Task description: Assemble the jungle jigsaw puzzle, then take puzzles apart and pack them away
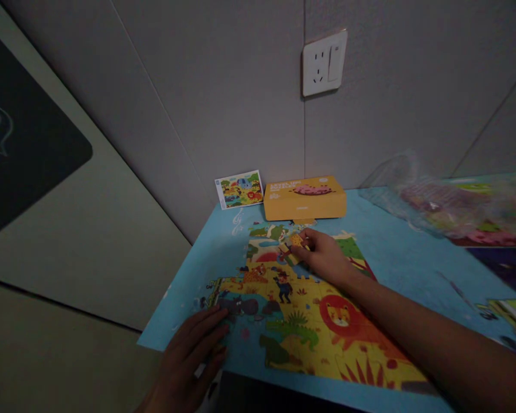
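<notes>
A partly joined jigsaw puzzle point(301, 312) lies on the table, showing a lion, a crocodile and a small figure in a hat. My right hand point(324, 255) reaches across it and pinches a yellow puzzle piece point(296, 244) over its upper part. My left hand point(195, 355) is at the table's left front edge, fingers stretched out and holding nothing. Its fingertips come close to the hippo section point(241, 305) at the puzzle's left side. Loose puzzle pieces point(266, 231) lie above the joined part, partly behind my right hand.
An orange puzzle box point(305, 199) stands against the wall, with a picture card point(239, 190) leaning beside it. Crumpled clear plastic point(413, 195) covers colourful items at the right. The blue table point(189, 287) ends at the left; a wall socket point(324, 63) is above.
</notes>
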{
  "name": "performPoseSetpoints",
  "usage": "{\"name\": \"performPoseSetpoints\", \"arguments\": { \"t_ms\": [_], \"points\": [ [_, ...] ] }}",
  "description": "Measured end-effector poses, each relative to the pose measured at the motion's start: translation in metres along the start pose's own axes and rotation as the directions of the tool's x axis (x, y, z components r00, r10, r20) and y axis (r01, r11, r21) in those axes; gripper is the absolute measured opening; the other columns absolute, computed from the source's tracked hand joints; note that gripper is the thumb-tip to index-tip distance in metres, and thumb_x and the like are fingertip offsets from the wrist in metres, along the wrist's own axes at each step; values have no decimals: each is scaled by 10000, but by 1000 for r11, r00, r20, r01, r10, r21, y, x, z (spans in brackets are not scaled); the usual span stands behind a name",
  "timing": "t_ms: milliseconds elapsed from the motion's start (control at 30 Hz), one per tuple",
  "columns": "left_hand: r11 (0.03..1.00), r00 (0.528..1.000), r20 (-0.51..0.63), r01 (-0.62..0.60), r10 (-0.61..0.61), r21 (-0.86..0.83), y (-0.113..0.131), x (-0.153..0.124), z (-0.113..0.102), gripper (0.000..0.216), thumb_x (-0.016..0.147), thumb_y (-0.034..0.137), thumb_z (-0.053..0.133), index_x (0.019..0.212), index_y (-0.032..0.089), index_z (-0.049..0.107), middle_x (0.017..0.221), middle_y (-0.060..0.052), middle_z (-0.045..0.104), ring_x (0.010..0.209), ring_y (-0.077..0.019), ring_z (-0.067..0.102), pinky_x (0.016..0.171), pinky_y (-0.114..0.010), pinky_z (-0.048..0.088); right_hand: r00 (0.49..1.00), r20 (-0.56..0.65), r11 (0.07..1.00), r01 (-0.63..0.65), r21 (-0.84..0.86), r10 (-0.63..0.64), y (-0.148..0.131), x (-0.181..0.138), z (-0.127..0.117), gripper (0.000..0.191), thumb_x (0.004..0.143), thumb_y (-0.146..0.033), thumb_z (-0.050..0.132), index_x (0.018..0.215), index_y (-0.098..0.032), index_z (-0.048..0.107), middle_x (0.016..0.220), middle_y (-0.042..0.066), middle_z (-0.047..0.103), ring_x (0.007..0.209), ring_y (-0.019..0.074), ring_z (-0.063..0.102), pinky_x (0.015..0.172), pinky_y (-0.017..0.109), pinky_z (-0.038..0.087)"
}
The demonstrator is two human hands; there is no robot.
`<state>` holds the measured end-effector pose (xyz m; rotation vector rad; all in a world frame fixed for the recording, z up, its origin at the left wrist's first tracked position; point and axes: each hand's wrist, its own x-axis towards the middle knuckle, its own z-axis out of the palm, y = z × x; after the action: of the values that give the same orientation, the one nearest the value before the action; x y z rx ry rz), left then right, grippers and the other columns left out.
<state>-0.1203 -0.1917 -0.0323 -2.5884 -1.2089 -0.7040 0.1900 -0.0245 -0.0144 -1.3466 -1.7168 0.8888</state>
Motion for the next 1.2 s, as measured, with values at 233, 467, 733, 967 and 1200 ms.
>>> {"name": "performPoseSetpoints", "arguments": {
  "t_ms": [233, 467, 733, 967, 1200],
  "points": [
    [994, 998, -60, 24, -18, 102, 7, -1, 4, 397, 891, 155, 562, 1286, 194, 579, 1262, -62, 665, 1260, -238, 523, 983, -390, 504, 999, 33, 1000, 4, -20, -4, -14, -9, 2, 143, 766, -341, 565, 746, -201, 538, 625, -17, 567, 563, 142, 494, 528, 263, 317],
    [972, 990, -123, 92, -66, 216, 18, -7, 17, 470, 878, 128, 525, 1345, 179, 537, 1290, -83, 653, 1236, -274, 534, 943, -438, 452, 990, 126, 998, 66, 21, -69, -33, -26, 10, 203, 807, -361, 520, 675, -211, 488, 609, -20, 480, 567, 134, 425, 519, 264, 298],
    [957, 969, -185, 204, -166, 208, 20, -23, 34, 423, 891, 184, 509, 1310, 199, 566, 1268, -129, 625, 1111, -261, 599, 878, -389, 495, 949, 315, 954, -85, 288, -11, -45, -47, 24, 130, 758, -200, 560, 880, -216, 519, 702, -10, 611, 633, 146, 563, 549, 243, 402],
    [962, 968, -205, 184, -142, 203, 18, -29, 37, 422, 853, 126, 569, 1270, 188, 580, 1176, -126, 633, 1085, -251, 594, 883, -376, 503, 958, 288, 973, -66, 221, 0, -43, -47, 25, 71, 792, -201, 557, 849, -175, 590, 668, 0, 603, 593, 134, 529, 521, 239, 371],
    [961, 976, -183, 155, -114, 230, 19, -29, 35, 425, 866, 113, 563, 1279, 214, 577, 1121, -94, 684, 1053, -234, 607, 862, -369, 474, 948, 317, 983, -56, 174, -2, -38, -48, 32, 128, 738, -182, 620, 863, -170, 640, 649, -16, 579, 592, 123, 508, 525, 231, 367]
  ]
}}
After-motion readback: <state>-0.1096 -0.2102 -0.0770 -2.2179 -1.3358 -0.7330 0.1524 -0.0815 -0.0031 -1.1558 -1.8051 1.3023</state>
